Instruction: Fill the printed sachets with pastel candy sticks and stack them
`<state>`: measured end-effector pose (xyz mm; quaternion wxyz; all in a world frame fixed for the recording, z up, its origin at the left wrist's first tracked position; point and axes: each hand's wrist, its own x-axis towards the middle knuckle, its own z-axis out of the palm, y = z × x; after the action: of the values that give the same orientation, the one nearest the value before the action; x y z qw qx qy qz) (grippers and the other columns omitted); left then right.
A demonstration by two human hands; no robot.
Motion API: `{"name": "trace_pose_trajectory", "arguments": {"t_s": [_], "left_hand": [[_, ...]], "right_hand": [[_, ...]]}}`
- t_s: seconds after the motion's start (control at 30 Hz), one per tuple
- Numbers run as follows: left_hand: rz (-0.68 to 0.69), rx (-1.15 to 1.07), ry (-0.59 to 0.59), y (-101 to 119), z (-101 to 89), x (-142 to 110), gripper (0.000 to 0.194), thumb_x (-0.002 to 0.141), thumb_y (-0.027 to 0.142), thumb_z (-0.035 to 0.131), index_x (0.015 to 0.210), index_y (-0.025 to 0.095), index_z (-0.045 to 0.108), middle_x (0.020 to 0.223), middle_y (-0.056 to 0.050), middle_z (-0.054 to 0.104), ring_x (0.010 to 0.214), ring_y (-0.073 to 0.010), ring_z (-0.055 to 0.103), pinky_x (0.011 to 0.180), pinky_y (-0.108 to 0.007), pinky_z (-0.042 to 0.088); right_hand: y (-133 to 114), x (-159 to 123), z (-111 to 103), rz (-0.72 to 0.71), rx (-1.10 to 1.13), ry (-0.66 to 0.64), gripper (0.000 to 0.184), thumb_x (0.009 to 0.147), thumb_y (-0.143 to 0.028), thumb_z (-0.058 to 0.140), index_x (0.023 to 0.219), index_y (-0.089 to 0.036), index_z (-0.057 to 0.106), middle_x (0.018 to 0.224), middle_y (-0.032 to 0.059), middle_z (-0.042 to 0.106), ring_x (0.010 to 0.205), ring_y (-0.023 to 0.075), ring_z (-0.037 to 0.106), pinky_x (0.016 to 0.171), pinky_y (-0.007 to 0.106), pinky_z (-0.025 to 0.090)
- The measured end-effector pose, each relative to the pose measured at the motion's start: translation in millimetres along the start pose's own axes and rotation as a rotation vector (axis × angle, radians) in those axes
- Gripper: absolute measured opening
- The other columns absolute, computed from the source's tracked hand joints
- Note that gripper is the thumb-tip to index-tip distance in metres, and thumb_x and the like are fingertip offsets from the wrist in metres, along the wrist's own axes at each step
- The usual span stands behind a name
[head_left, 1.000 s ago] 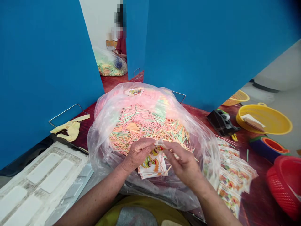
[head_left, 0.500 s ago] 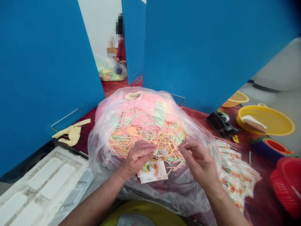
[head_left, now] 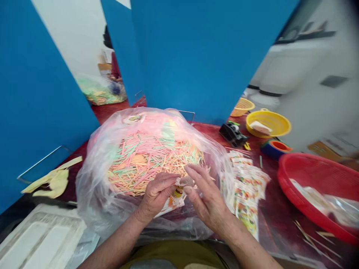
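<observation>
My left hand pinches a small printed packet with a yellow cartoon picture, over the front of the clear plastic bag. My right hand meets it from the other side, thumb and fingertips curled at the packet's upper edge; they partly cover it. More printed packets lie just below my hands on the plastic. Behind them, thin pink, green and orange sticks fill the open plastic bag.
Rows of printed packets lie right of the bag. Beyond are a tape dispenser, a yellow basket and a red basket. Yellow gloves and a white foam lid are left. Blue panels stand behind; a person sits beyond.
The view has turned right, bringing more of the red basket in. My right hand has moved from beside the sticks to the packet at my left fingers.
</observation>
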<state>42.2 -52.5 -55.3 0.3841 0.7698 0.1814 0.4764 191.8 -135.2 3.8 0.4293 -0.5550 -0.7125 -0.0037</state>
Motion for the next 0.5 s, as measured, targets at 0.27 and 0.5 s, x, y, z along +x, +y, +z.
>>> {"name": "trace_pose_trajectory", "arguments": {"t_s": [0.27,0.5], "left_hand": [[-0.38,-0.385,-0.637,43,84.8,18,0.027,0.078,0.029,0.058,0.102,0.016,0.06,0.092,-0.005,0.066,0.086,-0.0169,0.06,0.078,-0.028,0.047],[-0.585,-0.018,-0.797,50,163.9,5,0.066,0.06,0.028,0.069,0.119,0.015,0.042,0.113,-0.015,0.056,0.098,-0.0271,0.055,0.079,-0.038,0.046]], "right_hand": [[8,-77,-73,0.108,-0.334,0.137,0.056,0.081,-0.007,0.038,0.134,-0.022,0.031,0.094,0.0087,0.061,0.081,0.0193,0.056,0.07,0.035,0.046],[66,-146,-102,0.293,-0.542,0.109,0.042,0.077,-0.006,0.04,0.116,-0.019,0.048,0.078,0.0049,0.062,0.067,0.0182,0.054,0.058,0.031,0.042]]}}
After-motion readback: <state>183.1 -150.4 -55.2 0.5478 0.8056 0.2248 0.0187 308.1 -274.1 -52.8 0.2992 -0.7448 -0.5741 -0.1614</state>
